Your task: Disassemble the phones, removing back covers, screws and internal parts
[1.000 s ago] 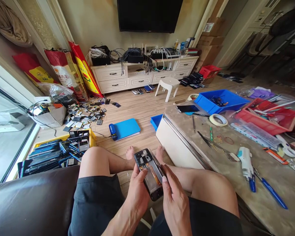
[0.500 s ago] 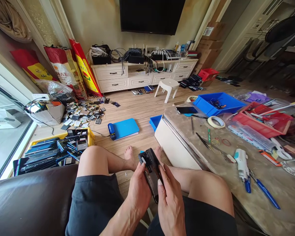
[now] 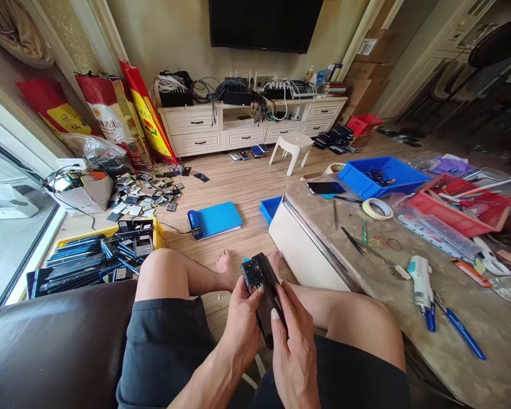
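Above my lap I hold a dark smartphone [image 3: 264,312] in both hands, its top end pointing away from me. It looks opened: a dark panel [image 3: 264,267] stands tilted along its right side, and inner parts show near the top left corner. My left hand [image 3: 241,324] grips the left edge, with the thumb resting on the phone's inner face. My right hand [image 3: 296,343] closes around the right edge and the panel, thumb in front and fingers mostly behind. How far panel and body are apart is hard to make out.
Beside my right knee, a table [image 3: 366,301] carries a white-and-blue tool [image 3: 420,284], pliers [image 3: 462,332], masking tape [image 3: 377,209], a blue tray [image 3: 383,176] and a red tray [image 3: 460,213]. A yellow crate [image 3: 157,233] of phones stands left; a blue folder [image 3: 219,220] lies ahead.
My left thumb has slid from the phone's upper left corner down towards its middle, uncovering parts at the top. The right hand keeps its grip. The view has shifted slightly.
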A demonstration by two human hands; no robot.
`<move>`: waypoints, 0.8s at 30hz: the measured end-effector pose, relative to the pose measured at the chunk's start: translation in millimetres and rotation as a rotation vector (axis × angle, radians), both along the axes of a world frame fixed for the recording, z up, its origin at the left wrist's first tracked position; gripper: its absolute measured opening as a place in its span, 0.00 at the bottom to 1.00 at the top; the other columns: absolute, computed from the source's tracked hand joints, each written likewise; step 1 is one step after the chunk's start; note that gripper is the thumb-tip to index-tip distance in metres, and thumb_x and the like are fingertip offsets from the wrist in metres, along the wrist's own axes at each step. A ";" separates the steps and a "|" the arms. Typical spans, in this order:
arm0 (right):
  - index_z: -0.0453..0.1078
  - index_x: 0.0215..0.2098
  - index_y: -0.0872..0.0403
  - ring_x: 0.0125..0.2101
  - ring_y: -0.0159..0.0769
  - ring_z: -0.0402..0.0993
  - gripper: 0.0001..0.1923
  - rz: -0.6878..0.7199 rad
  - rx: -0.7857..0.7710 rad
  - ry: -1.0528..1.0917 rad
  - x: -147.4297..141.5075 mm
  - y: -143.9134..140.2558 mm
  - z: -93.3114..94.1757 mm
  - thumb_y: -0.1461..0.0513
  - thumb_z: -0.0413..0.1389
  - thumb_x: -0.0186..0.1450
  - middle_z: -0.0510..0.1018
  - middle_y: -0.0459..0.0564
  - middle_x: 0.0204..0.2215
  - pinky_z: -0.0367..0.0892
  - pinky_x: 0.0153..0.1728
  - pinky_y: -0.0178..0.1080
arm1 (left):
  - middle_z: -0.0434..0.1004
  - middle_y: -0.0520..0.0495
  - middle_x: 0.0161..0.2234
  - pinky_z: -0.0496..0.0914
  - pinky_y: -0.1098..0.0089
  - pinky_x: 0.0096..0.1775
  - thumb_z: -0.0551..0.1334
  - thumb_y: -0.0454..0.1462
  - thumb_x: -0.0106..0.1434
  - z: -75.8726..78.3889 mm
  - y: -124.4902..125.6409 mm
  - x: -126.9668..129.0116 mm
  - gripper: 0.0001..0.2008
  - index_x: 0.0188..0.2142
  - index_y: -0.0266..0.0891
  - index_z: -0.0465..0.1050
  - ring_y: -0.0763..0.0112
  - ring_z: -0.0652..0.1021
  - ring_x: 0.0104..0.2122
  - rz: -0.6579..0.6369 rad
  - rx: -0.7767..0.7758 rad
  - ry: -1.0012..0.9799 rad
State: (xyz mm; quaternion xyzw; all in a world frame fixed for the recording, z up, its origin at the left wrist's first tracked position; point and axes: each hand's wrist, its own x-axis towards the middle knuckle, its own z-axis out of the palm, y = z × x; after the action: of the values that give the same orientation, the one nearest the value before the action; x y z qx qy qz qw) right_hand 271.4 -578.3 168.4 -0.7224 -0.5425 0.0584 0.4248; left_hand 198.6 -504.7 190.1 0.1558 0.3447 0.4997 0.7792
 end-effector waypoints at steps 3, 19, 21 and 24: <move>0.58 0.71 0.45 0.62 0.52 0.65 0.25 -0.002 0.009 -0.054 0.3 1.1 0.0 0.54 0.46 0.77 0.67 0.56 0.66 0.68 0.57 0.59 | 0.81 0.49 0.40 0.70 0.72 0.42 0.67 0.27 0.54 2.6 -1.6 1.0 0.20 0.47 0.42 0.76 0.71 0.77 0.38 -0.025 -0.026 -0.033; 0.63 0.66 0.50 0.60 0.57 0.66 0.24 -0.007 -0.028 -0.219 -0.2 -1.0 4.2 0.52 0.51 0.75 0.67 0.61 0.64 0.68 0.55 0.61 | 0.79 0.49 0.56 0.57 0.68 0.67 0.61 0.39 0.69 25.3 0.6 0.9 0.21 0.62 0.46 0.71 0.67 0.69 0.65 -0.033 -0.091 -0.147; 0.64 0.65 0.50 0.59 0.56 0.67 0.23 -0.011 -0.023 -0.221 0.0 -2.3 4.5 0.52 0.52 0.74 0.69 0.60 0.62 0.69 0.54 0.61 | 0.79 0.49 0.56 0.58 0.66 0.67 0.62 0.39 0.69 20.6 -0.9 0.3 0.22 0.63 0.47 0.70 0.65 0.71 0.63 -0.031 -0.139 -0.112; 0.66 0.63 0.50 0.57 0.56 0.68 0.23 -0.030 -0.015 -0.226 0.4 -3.6 3.6 0.51 0.53 0.74 0.71 0.61 0.59 0.69 0.53 0.60 | 0.80 0.45 0.55 0.61 0.62 0.65 0.64 0.40 0.68 14.3 -3.0 -1.0 0.23 0.62 0.44 0.71 0.61 0.74 0.60 -0.038 -0.179 -0.071</move>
State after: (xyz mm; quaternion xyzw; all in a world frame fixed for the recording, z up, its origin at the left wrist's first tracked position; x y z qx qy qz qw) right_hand 271.8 -581.8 172.0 -0.7356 -0.5756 -0.0260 0.3563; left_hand 197.6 -507.7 204.4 0.0745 0.3570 0.4572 0.8112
